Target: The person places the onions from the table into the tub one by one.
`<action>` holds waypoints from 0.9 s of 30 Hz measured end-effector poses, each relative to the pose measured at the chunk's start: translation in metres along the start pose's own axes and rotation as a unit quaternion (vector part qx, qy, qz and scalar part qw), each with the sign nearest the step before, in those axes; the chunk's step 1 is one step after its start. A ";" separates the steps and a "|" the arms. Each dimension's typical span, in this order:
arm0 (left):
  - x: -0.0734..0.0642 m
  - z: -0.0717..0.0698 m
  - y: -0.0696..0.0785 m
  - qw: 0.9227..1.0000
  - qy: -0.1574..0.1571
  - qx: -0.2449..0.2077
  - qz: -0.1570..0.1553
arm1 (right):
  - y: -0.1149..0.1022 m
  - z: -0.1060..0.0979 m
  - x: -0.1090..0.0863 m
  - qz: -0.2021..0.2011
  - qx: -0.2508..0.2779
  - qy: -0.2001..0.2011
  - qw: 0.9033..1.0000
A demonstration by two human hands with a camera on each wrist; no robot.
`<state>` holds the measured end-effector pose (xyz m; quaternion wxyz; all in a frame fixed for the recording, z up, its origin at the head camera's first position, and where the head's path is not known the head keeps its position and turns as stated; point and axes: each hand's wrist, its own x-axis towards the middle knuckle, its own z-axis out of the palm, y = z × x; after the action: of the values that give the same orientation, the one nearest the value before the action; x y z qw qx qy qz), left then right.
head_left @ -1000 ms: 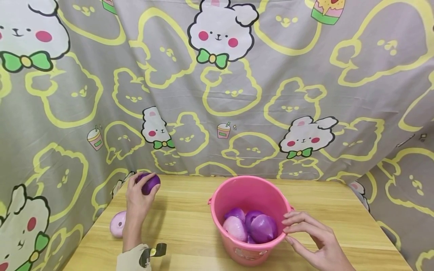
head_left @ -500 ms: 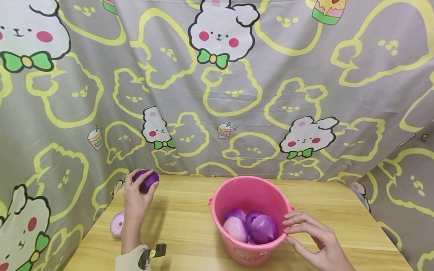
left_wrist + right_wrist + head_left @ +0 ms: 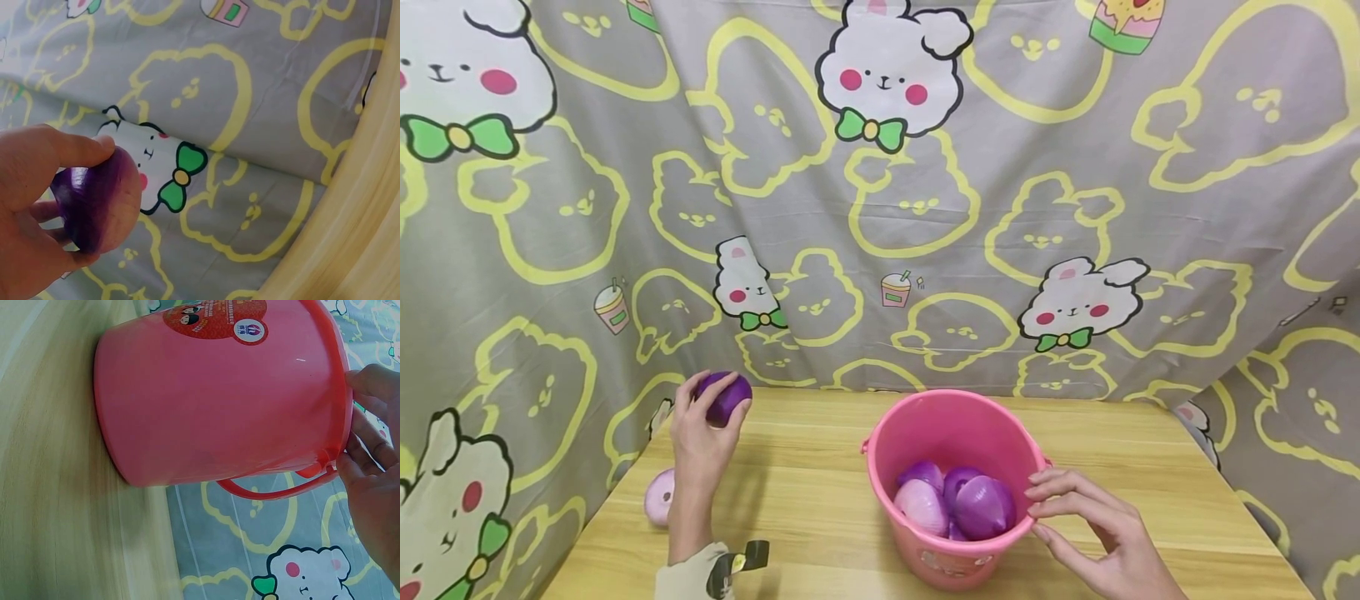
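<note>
My left hand point(image 3: 702, 446) grips a purple onion point(image 3: 730, 402) near the table's far left corner. In the left wrist view the onion point(image 3: 103, 203) sits between thumb and fingers, dark purple on one side and paler on the other. A pink bucket point(image 3: 958, 562) stands upright right of centre. Inside it lie several onions point(image 3: 983, 506), some deep purple, one pale pink. My right hand point(image 3: 1108, 533) holds the bucket's right rim, fingertips over the edge and thumb outside; the right wrist view shows these fingers at the rim of the bucket point(image 3: 219, 406).
A pale pink-purple onion point(image 3: 658, 498) lies on the wooden table point(image 3: 812, 467), partly hidden behind my left forearm. Behind the table hangs a grey curtain point(image 3: 850, 333) with cartoon rabbits. The bucket's red handle point(image 3: 275, 492) hangs down its side.
My left hand has shifted slightly left and a little up with the onion. The right hand and the bucket stay where they were.
</note>
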<state>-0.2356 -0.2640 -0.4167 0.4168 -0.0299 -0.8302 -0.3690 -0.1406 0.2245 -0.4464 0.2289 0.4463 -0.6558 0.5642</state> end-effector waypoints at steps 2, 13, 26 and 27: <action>0.000 -0.001 0.001 1.000 0.004 -0.003 0.001 | 0.000 0.000 0.000 0.000 -0.001 -0.001 1.000; 0.002 -0.005 0.011 1.000 0.020 -0.014 0.009 | 0.001 0.000 0.000 -0.012 0.007 -0.003 1.000; 0.003 -0.007 0.020 1.000 0.024 -0.011 0.016 | 0.001 0.000 0.000 -0.012 0.007 -0.001 1.000; 0.003 -0.007 0.020 0.999 0.025 -0.011 0.018 | 0.001 0.000 0.000 -0.012 0.007 -0.001 1.000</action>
<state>-0.2257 -0.2545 -0.4000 0.4434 -0.0401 -0.8148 -0.3713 -0.1417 0.2244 -0.4469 0.2318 0.4565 -0.6466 0.5655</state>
